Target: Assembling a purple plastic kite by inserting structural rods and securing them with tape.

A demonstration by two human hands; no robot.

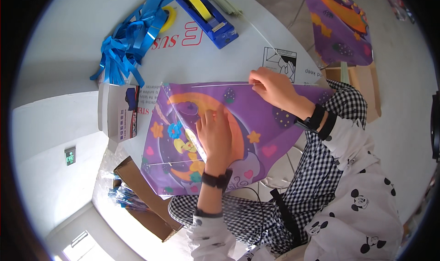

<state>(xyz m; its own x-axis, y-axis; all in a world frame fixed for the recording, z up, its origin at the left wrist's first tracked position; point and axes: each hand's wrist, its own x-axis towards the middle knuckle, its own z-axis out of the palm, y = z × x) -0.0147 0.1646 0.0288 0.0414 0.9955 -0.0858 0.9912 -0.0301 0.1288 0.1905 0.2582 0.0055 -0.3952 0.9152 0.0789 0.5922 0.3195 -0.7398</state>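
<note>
A purple kite sheet [270,144], printed with a moon, a cartoon animal, stars and hearts, lies across the table edge and my lap. Along its far edge runs a thin white rod [220,84]. My right hand [275,89] pinches at this rod, toward its right end, with the fingers closed. On the middle of the sheet rests my left hand [215,135], its fingers slightly bent and spread over the print. Another thin rod [176,110] slants across the sheet toward my left hand; part of it is hidden there.
A blue tape dispenser [207,17] with yellow tape stands at the back, beside blue ribbons [126,46] and a yellow tape roll [168,19]. At left are a small box [120,112] and an open cardboard box [149,199]. A second purple sheet [339,27] hangs at far right.
</note>
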